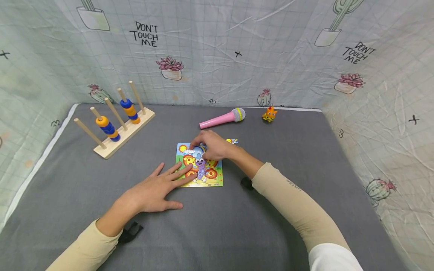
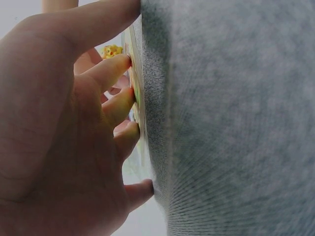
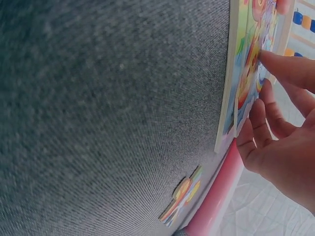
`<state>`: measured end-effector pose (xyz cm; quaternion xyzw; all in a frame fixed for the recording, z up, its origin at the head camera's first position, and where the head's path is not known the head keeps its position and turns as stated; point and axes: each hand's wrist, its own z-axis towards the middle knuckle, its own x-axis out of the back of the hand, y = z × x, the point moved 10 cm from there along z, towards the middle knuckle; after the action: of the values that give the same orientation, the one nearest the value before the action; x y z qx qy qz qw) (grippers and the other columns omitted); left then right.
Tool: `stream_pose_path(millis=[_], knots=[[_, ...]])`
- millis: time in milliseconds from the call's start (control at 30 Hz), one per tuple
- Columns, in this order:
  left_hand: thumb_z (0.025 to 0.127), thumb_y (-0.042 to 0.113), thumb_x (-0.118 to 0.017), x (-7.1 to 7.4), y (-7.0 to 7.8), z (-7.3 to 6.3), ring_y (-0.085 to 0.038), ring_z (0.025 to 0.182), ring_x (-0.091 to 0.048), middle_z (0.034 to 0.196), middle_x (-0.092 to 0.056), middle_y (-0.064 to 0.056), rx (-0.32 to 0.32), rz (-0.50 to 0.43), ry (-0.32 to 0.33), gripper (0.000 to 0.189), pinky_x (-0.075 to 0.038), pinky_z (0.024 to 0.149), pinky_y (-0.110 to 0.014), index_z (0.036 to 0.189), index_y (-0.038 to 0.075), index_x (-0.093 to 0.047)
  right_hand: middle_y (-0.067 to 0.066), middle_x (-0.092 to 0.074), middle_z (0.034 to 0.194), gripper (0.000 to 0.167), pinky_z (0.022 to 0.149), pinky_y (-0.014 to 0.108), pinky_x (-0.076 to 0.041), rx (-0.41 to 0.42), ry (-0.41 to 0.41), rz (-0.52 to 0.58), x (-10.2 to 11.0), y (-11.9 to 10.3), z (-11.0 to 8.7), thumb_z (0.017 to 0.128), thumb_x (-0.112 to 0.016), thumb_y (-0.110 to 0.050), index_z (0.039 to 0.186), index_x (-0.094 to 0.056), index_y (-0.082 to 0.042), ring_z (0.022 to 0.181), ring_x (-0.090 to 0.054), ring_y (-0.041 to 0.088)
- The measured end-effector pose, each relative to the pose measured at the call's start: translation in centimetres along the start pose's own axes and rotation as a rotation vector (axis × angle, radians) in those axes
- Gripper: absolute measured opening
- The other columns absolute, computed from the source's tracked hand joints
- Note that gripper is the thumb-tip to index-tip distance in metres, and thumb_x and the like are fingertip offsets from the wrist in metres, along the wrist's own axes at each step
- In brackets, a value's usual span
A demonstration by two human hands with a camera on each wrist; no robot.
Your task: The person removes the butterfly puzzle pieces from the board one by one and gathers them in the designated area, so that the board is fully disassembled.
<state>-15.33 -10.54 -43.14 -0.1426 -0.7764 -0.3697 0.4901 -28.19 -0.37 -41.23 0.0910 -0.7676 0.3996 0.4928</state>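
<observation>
A butterfly jigsaw puzzle [image 1: 200,177] in a flat tray lies on the grey table. My left hand [image 1: 156,192] is spread wide from the left, its fingertips resting on the puzzle's left and lower part and its thumb on the cloth. In the left wrist view, those fingertips press along the thin board edge. Over the upper part, my right hand [image 1: 213,146] bends its thumb and fingers about a rainbow puzzle piece [image 1: 198,151], partly hidden beneath them. A loose puzzle piece [image 3: 183,196] lies apart on the cloth, beyond the right hand.
Behind the puzzle lies a pink toy microphone [image 1: 218,120]. A small orange figurine [image 1: 269,114] stands farther right. At the left is a wooden peg stand [image 1: 123,135] with blue and orange rings on two pegs. A patterned cloth [image 1: 210,49] hangs behind the table.
</observation>
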Motion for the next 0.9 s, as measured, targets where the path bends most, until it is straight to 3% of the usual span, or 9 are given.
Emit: stream_pose_path(millis=[367,900], knots=[[0.091,0.056,-0.075,-0.10,-0.10,0.06,-0.035,0.163,-0.012,0.176,-0.017,0.004,0.001,0.011,0.004,0.090,-0.009,0.120,-0.078,0.165,0.037,-0.029,0.002,-0.067,0.128,0.047,0.111,0.045,-0.040,-0.034,-0.004,0.002,0.00,0.03,-0.27,0.081,-0.073,0.002,0.123,-0.077,-0.019,0.124,-0.054,0.022],[0.091,0.055,-0.076,-0.06,0.07,-0.04,-0.035,0.163,-0.012,0.176,-0.017,0.003,-0.005,0.022,0.012,0.090,-0.010,0.120,-0.078,0.165,0.036,-0.030,0.004,-0.066,0.129,0.052,0.103,0.039,-0.047,-0.017,-0.018,-0.010,-0.07,-0.08,-0.50,0.078,-0.077,0.004,0.125,-0.076,-0.018,0.119,-0.057,0.021]])
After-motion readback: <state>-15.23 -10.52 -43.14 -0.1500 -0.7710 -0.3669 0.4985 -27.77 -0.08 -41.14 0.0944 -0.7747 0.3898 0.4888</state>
